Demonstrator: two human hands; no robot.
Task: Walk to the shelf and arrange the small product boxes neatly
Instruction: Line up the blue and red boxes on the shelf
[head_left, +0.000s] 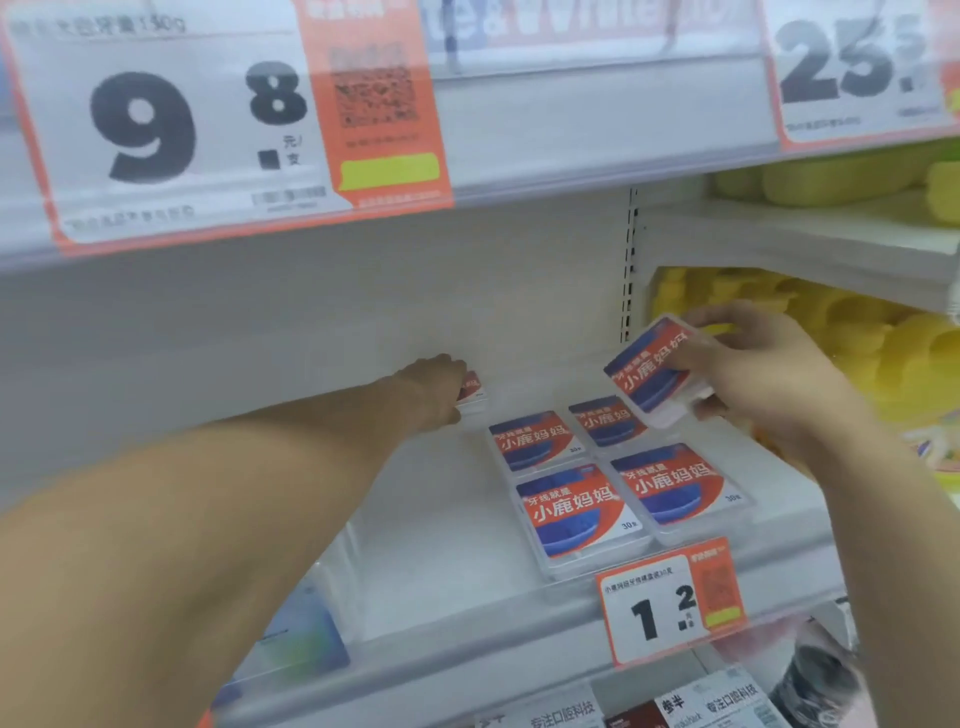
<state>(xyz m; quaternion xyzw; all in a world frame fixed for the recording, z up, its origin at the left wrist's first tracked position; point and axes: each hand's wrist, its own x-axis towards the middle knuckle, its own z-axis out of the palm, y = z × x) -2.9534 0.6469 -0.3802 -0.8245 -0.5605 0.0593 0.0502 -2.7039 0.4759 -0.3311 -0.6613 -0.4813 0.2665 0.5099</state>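
A white metal shelf (441, 519) in a shop aisle fills the view, its back panel pale and plain, with a slotted upright (629, 270) at about one o'clock dividing this bay from the next. On the shelf board, toward four o'clock of centre, four small product boxes (576, 506) lie flat in a two-by-two block, red and blue labels up, edges just beside one another. The right hand (769, 369), at three o'clock, grips a fifth box (649, 371) tilted in the air above the back right of that block, thumb on its near edge and fingers curled behind. The left hand (434, 389) reaches deep to the shelf's rear near the centre, its fingers closed around a sixth box (474, 395) that sits at the back panel, mostly hidden by the hand. A price tag reading 1.2 (670, 605) hangs on the front rail at five o'clock. Overhead at eleven o'clock, a large tag reading 9.8 (156, 124) is clipped to the upper shelf's rail; another tag (852, 67) shows at one o'clock. Yellow goods (857, 332) crowd the neighbouring bay at three o'clock, and further packets sit on the tier below at six o'clock, blurred.
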